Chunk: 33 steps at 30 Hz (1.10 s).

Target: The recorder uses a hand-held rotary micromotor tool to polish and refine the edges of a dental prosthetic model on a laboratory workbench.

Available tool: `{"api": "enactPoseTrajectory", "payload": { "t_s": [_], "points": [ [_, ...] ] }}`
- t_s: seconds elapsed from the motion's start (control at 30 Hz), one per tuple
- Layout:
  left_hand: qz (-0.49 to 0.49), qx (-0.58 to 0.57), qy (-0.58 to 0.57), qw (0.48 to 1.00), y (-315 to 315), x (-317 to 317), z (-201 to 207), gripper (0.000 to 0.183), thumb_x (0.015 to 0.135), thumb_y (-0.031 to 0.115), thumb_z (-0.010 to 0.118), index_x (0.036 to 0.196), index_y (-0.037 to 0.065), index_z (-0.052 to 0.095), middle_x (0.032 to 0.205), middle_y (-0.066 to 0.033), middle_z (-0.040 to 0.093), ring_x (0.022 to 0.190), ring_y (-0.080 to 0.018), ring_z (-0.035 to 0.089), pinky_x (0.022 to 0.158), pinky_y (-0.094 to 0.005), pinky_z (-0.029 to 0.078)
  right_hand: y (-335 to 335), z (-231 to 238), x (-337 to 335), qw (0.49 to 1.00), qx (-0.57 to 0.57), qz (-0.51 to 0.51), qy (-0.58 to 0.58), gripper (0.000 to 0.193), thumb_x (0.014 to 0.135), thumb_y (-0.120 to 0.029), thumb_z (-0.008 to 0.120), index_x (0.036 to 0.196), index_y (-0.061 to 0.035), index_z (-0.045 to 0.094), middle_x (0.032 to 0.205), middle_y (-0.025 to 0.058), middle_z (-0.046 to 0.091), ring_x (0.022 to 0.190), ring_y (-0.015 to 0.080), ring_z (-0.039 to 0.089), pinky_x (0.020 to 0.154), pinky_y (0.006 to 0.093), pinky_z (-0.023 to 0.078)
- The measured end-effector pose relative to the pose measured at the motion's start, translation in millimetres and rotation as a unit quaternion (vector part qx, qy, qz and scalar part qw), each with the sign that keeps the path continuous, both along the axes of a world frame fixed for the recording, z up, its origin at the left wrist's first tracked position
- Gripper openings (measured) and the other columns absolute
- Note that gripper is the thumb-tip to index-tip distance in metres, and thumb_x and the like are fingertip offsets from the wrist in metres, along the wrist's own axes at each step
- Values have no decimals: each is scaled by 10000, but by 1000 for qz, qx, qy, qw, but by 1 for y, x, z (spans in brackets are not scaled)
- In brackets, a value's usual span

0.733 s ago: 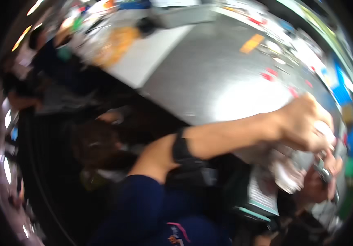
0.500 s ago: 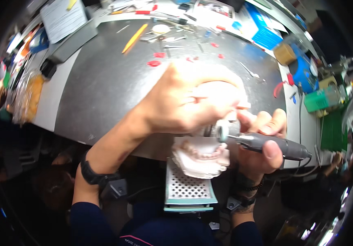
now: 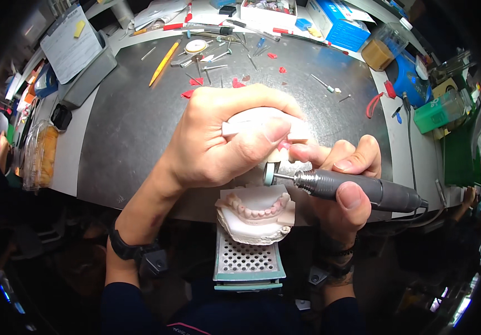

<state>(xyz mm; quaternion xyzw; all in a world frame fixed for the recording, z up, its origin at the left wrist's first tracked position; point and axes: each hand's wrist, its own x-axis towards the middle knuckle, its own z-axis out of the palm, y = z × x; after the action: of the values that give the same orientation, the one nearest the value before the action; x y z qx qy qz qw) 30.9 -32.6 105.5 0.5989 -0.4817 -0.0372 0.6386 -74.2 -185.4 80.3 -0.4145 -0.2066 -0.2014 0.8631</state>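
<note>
My left hand point(image 3: 204, 142) is closed around a white plaster dental cast point(image 3: 254, 116), thumb across its front, above the table's near edge. A pink patch and pale teeth show at the cast's lower side. My right hand point(image 3: 357, 159) grips a dark grey rotary handpiece point(image 3: 363, 191), its fingertips close to the cast. On the handpiece's thin shank sits a pale green grinding wheel point(image 3: 269, 173), right against or just under a tooth; I cannot tell if they touch. Below, a second plaster dental model point(image 3: 251, 216) with a lower row of teeth rests on a perforated drawer point(image 3: 249, 258).
Loose burs, a yellow pencil point(image 3: 165, 62), red scraps point(image 3: 195, 81) and a round white dial point(image 3: 196, 46) lie on the dark tabletop point(image 3: 123, 117). A clipboard point(image 3: 73, 47) stands at left. Boxes, a brown-filled jar point(image 3: 379, 53) and a green container point(image 3: 438, 116) line the right.
The view has shifted, and both hands with the cast and handpiece appear further left and sharper. The wheel now shows more edge-on beneath the tooth. Both grips stay the same.
</note>
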Motion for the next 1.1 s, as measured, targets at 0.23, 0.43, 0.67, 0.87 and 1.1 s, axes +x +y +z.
{"api": "enactPoseTrajectory", "payload": {
  "t_s": [0.23, 0.43, 0.67, 0.87, 1.1],
  "points": [
    [-7, -6, 6, 1000, 2, 1, 0, 223, 840, 119, 556, 939, -55, 654, 799, -106, 670, 701, -134, 627, 632, -258, 504, 4, 6, -3, 995, -58, -54, 59, 275, 771, -207, 628, 872, -65, 415, 676, 67, 516, 954, 371, 654, 914, 539, 492],
    [-7, -4, 1, 1000, 2, 1, -2, 221, 838, 116, 559, 945, -53, 655, 801, -108, 672, 697, -132, 630, 626, -254, 505, 9, 10, -6, 993, -45, -69, 82, 278, 771, -213, 629, 874, -64, 418, 675, 65, 510, 939, 382, 657, 917, 552, 484],
    [-11, -6, -12, 1000, 1, 3, -3, 221, 836, 112, 560, 951, -52, 654, 812, -114, 678, 710, -140, 645, 640, -257, 513, 3, 8, -3, 996, -57, -55, 51, 258, 783, -211, 616, 876, -65, 424, 680, 70, 517, 933, 394, 656, 903, 554, 487],
    [-14, -4, -3, 1000, 0, 3, -1, 228, 831, 117, 561, 950, -55, 652, 813, -120, 680, 707, -140, 645, 642, -258, 515, 1, 7, -3, 997, -35, -39, 61, 254, 785, -214, 610, 875, -65, 425, 689, 68, 512, 936, 401, 652, 902, 550, 486],
    [-7, 4, 7, 1000, 1, 2, -2, 254, 834, 148, 558, 944, -60, 653, 803, -119, 676, 699, -141, 642, 628, -252, 509, 1, 9, -4, 995, -57, -52, 68, 245, 775, -197, 600, 868, -66, 415, 689, 68, 511, 925, 398, 656, 891, 534, 495]
  ]
}}
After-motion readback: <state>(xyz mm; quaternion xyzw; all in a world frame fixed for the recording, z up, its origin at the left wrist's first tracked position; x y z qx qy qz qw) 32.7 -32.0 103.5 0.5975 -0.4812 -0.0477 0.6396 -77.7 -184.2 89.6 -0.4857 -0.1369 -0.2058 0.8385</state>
